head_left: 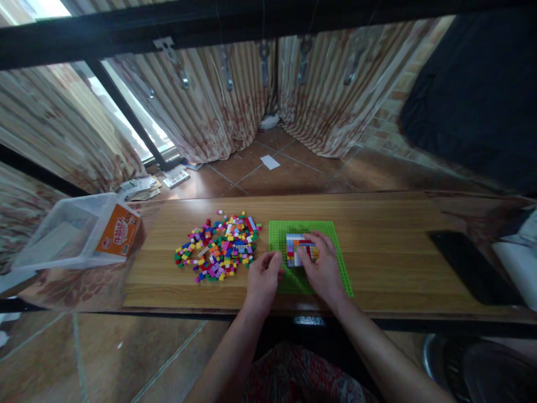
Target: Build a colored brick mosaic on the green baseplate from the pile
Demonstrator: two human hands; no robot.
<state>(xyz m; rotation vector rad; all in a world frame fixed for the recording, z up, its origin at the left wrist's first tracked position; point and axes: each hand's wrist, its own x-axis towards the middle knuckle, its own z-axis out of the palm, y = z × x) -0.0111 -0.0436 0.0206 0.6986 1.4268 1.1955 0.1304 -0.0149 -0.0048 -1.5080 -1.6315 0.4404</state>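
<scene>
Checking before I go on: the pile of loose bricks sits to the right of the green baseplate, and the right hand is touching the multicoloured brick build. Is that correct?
Not quite: the head view shows the pile of loose bricks to the left of the green baseplate. The right hand is indeed touching the multicoloured brick build.

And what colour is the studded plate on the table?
The studded plate is green; the head view shows it.

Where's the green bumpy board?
In the head view, the green bumpy board lies on the wooden table, just right of the loose bricks, partly covered by the right hand.
</scene>
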